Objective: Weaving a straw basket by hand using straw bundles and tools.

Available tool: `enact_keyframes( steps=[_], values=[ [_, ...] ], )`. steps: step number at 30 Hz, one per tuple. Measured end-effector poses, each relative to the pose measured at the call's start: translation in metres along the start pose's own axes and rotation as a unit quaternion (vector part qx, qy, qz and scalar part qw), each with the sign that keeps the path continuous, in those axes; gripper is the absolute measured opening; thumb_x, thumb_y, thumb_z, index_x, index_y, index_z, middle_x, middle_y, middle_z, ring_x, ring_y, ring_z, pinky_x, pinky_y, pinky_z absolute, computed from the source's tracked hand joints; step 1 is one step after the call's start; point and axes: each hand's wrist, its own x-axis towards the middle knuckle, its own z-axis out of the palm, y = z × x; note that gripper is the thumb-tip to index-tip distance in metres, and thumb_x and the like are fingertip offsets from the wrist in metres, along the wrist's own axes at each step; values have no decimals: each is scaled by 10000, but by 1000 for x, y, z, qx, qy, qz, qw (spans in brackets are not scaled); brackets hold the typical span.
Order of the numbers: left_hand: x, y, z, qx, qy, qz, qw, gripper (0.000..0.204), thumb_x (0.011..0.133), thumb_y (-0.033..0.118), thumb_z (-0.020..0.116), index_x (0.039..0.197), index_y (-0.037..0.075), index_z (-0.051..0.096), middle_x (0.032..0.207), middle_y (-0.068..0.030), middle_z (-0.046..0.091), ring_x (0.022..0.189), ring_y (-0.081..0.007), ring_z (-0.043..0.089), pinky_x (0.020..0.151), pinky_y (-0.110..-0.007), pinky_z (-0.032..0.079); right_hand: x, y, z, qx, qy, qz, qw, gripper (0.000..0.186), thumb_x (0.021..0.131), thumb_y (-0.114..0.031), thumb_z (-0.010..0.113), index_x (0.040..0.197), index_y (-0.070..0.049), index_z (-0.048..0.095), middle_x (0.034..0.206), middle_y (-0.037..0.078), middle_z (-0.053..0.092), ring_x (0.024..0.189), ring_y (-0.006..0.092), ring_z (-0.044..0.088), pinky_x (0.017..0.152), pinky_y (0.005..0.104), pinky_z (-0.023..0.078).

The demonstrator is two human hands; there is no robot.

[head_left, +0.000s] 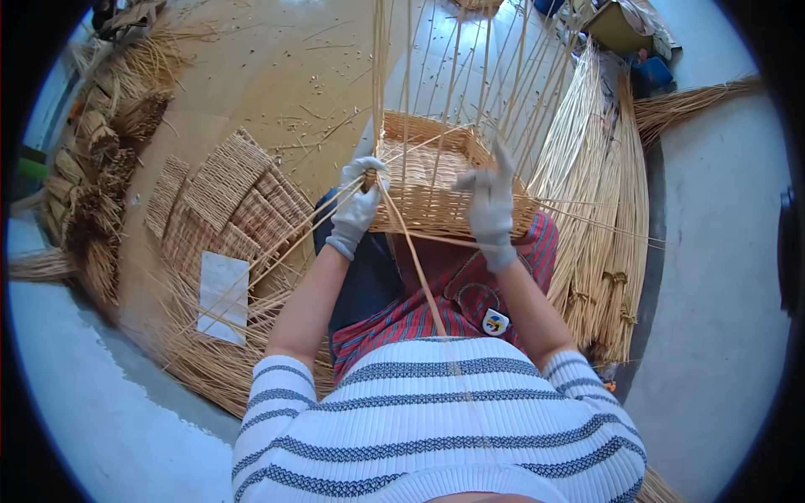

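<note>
A half-woven rectangular wicker basket (pixel 428 205) rests at my lap, its long upright stakes rising away from me. My left hand (pixel 355 208), in a pale grey glove, is closed around the near left corner, where several loose wicker strands (pixel 411 243) cross and stick out. One strand runs down toward my chest. My right hand (pixel 491 205), gloved too, is over the basket's near right side. It is smeared by motion, with one finger stretched upward and the others pointing left; nothing shows in it.
Woven wicker panels (pixel 231 197) lie on the floor at left beside a white sheet (pixel 224 298). Bundles of straw-coloured canes (pixel 599 243) stretch along the right; darker bundles (pixel 101 184) are heaped at far left. Offcuts litter the floor ahead. A tan container (pixel 620 29) stands at back right.
</note>
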Motion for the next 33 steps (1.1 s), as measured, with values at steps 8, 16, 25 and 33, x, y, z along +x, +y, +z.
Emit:
enact_keyframes(
  steps=[8,16,25,33],
  values=[
    [-55,87,67,403,-103,95,904,544,868,226,766,1382,220,591,1370,-190,545,1071,-359,650,930,-467,536,5,-1,-49,-57,26,205,977,193,1010,-91,613,1202,-88,589,1109,113,699,816,183,722,594,283,570],
    [-42,55,85,543,-128,106,823,693,841,175,746,1477,329,521,1363,-157,509,881,-379,674,784,-490,552,54,-18,-48,-146,4,-57,988,576,946,-14,563,1499,-67,410,1279,160,651,959,192,703,852,308,531],
    [-38,82,175,521,-248,107,810,851,830,289,777,1577,253,371,1258,-158,552,997,-268,671,817,-406,566,63,-14,-103,-368,20,-154,917,484,934,-35,661,1407,-53,560,1383,135,622,1152,264,638,953,373,519],
    [-28,89,171,600,-269,92,748,600,927,71,575,1472,307,494,1119,-163,587,840,-289,699,676,-429,572,-50,0,-206,-189,214,217,934,210,1049,-116,571,1217,-49,678,958,30,709,801,84,613,752,245,508]
  ],
)
